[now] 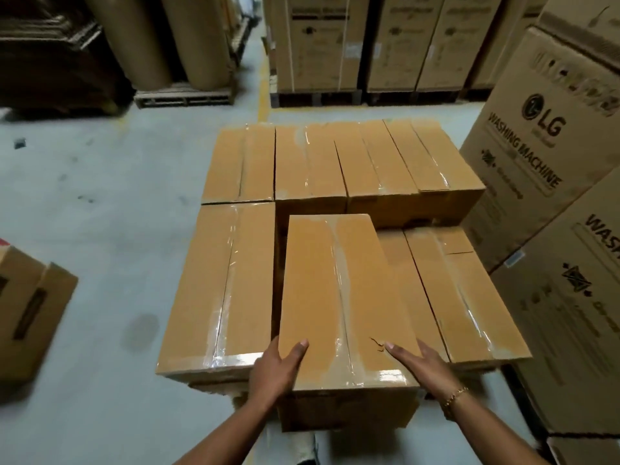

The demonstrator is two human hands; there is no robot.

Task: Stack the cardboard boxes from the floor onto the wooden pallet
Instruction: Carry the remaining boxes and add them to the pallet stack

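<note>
Every carton here is taped shut, so you cannot see what any of them contains. The held box [342,297] is a long, plain brown carton with a strip of clear glossy tape down its top seam and across its near end, plus a small tear in the top face near your right thumb. It lies lengthwise on the stack [235,263] of matching cartons, between a box of the same height on the left and a lower row on the right. Its near end juts out past the stack's front edge towards you.

Your left hand [275,367] has its grip on the near left corner, thumb on top and fingers down the side. Your right hand [416,364] grips the near right corner the same way, a gold bracelet [454,396] on its wrist. The pallet beneath the stack is hidden.

On the right stand large cartons [536,156] printed "LG" and "WASHING MACHINE". The printing on the tall cartons at the back [318,45] is too blurred to read. Brown paper rolls [144,38] stand at the far left, and an open carton [30,317] sits on the grey floor [100,196].
</note>
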